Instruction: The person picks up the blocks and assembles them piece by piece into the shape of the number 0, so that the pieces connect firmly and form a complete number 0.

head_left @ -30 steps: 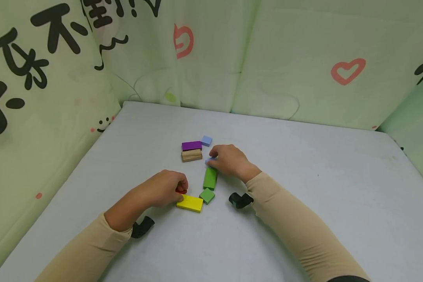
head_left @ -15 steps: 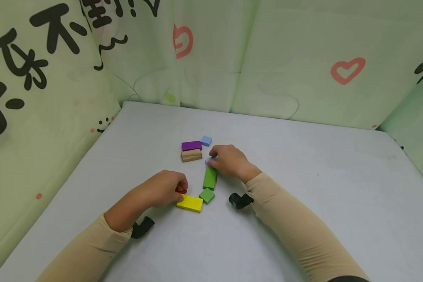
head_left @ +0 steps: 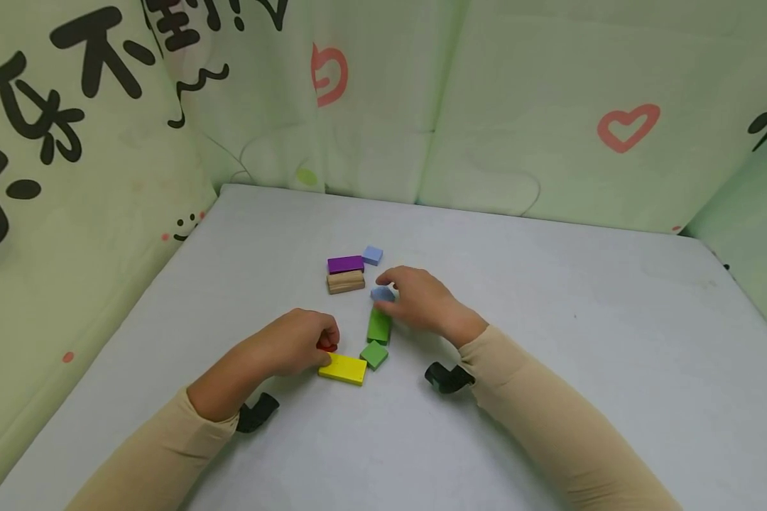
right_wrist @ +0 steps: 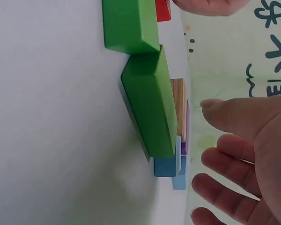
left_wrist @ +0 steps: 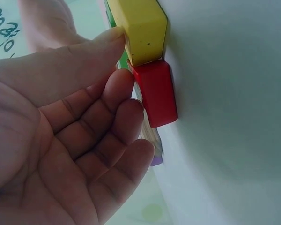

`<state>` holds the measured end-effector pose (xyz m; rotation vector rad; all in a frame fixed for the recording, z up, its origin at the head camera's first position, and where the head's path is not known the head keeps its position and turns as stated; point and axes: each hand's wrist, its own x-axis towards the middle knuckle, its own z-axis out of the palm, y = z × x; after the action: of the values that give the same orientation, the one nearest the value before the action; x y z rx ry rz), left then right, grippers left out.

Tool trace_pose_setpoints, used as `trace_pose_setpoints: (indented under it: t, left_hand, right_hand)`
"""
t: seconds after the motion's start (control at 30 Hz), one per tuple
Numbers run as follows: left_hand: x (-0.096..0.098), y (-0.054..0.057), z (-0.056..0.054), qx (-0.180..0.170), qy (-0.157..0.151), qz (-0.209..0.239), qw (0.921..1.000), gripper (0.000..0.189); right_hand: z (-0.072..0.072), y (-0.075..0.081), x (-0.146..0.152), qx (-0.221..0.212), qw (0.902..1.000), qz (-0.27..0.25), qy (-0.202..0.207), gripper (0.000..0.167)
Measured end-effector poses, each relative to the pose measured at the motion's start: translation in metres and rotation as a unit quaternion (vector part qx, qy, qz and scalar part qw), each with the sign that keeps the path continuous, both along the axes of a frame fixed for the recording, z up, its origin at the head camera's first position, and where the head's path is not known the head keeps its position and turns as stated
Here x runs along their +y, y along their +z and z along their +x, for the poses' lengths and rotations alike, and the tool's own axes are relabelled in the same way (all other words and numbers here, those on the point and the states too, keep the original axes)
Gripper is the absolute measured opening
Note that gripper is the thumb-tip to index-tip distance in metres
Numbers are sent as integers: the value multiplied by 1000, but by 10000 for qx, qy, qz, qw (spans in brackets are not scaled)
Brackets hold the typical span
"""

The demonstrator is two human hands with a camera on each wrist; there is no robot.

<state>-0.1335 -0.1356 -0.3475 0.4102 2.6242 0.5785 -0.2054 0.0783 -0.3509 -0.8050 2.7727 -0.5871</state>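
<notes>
In the head view my left hand (head_left: 290,344) rests at the left end of a yellow block (head_left: 343,369). The left wrist view shows its thumb touching the yellow block and its bent fingertips beside a red block (left_wrist: 157,93), which adjoins the yellow one. My right hand (head_left: 418,298) hovers round a light blue block (head_left: 381,293), thumb and fingers spread. In the right wrist view these fingers are apart from the blocks. The blue block lies at the far end of a long green block (head_left: 379,325); a smaller green block (head_left: 374,355) links that to the yellow one.
Beyond the left hand lie a purple block (head_left: 345,265) and a wood-coloured block (head_left: 346,282) side by side. Another light blue block (head_left: 373,255) sits at the purple one's right corner. A printed green curtain (head_left: 518,92) borders the white table (head_left: 581,355).
My right hand has let go of the light blue block and drawn slightly right and nearer, fingers opening, so more of that block shows. The left hand and the other blocks have stayed put.
</notes>
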Motion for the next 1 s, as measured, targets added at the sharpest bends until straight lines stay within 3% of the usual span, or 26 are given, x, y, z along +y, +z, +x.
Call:
trace_pose_setpoints:
  t: [0.47,1.0]
  left_hand:
    - [-1,0,0,91,-66,-16,9999,18]
    - [0,1,1,41,-34,-10,10000,18]
  right_hand:
    - [25,-1,5,98,9988,-123,466,49]
    - [38,-8,9,98,9988,-195,446,51]
